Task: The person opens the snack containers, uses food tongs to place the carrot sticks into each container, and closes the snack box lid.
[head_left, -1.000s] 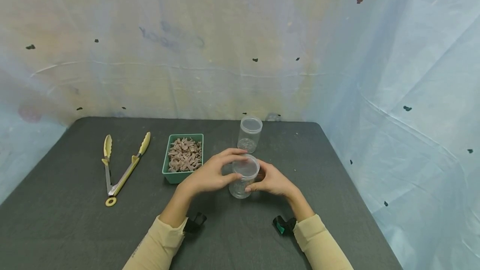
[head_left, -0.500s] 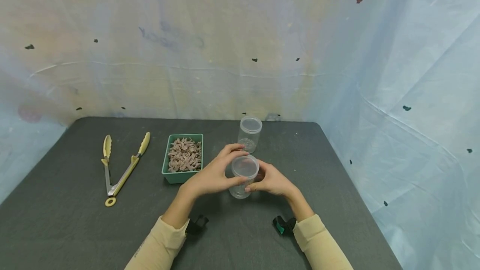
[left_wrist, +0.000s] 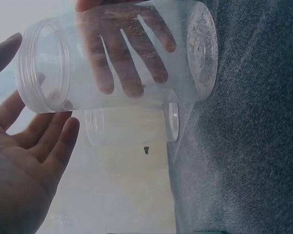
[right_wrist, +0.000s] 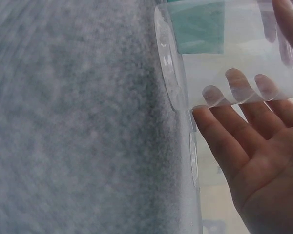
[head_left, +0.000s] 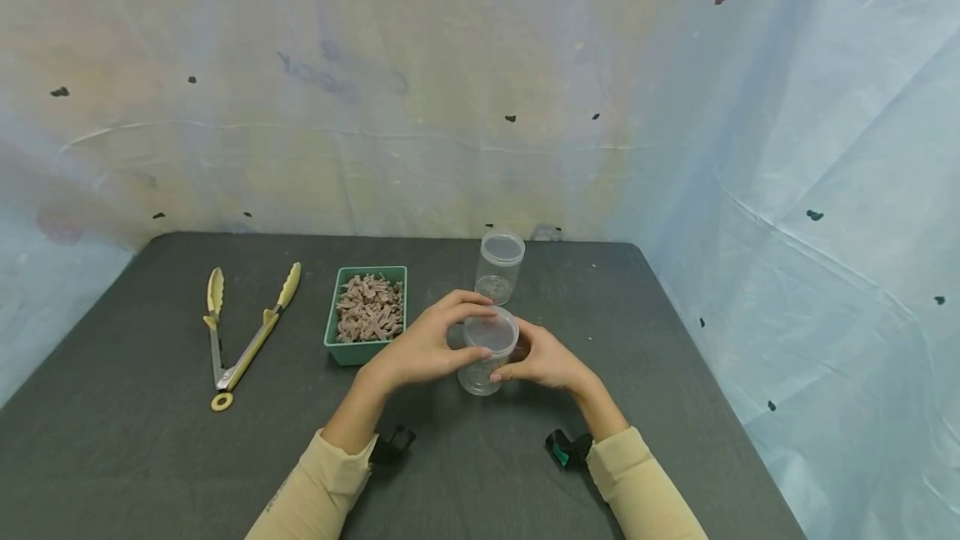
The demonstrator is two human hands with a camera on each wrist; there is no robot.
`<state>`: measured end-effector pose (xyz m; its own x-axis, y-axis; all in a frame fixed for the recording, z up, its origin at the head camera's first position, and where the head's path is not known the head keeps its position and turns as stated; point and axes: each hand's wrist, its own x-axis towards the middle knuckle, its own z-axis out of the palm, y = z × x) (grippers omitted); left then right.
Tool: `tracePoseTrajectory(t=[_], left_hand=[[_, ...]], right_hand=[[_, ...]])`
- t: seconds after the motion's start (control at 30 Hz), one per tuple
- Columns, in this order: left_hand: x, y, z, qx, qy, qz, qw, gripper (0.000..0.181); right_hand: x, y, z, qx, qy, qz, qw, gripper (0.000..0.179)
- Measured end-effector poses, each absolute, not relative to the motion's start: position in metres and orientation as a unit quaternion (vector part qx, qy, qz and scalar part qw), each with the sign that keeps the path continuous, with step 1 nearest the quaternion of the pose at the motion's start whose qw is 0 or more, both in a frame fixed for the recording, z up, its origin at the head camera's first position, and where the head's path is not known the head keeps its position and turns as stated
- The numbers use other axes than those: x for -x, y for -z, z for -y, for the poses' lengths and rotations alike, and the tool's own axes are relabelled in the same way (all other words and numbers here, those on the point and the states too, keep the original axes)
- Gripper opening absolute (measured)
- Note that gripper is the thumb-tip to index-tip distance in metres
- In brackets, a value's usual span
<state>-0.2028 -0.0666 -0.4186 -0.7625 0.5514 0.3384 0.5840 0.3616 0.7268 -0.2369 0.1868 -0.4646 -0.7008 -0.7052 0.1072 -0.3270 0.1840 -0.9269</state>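
A clear plastic jar [head_left: 480, 378] stands upright on the dark table, a translucent lid [head_left: 491, 328] on its top. My left hand [head_left: 423, 348] holds the lid by its rim, thumb on the near side and fingers reaching round the far side. Lower down, my right hand [head_left: 551, 363] grips the jar's body, its thumb in front and its fingers wrapped behind. Through the clear wall of the jar [left_wrist: 83, 92] in the left wrist view, the right fingers show. The right wrist view has the jar's base [right_wrist: 167, 58] down at the cloth. The jar looks empty.
Just behind stands a second clear lidded jar [head_left: 500, 269]. To the left, a green tray [head_left: 365, 354] holds small brown pieces [head_left: 370, 309]. Yellow-handled tongs [head_left: 251, 352] lie spread farther left. Plastic sheeting [head_left: 450, 90] hangs behind the table [head_left: 480, 482].
Half a second ago the left fingers were lifted back toward the lid's far-left edge; now they lie over its rim again. The right hand and jar keep their place.
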Motion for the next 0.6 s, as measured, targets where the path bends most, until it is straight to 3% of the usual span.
tracePoseTrajectory(t=[0.4, 0.6], left_hand=[[0.202, 0.425, 0.057, 0.29, 0.447, 0.844, 0.064, 0.067], [0.201, 0.424, 0.058, 0.3, 0.433, 0.85, 0.028, 0.072]], right_hand=[[0.238, 0.465, -0.187, 0.354, 0.545, -0.739, 0.18, 0.084], [0.238, 0.466, -0.187, 0.351, 0.541, -0.744, 0.178, 0.085]])
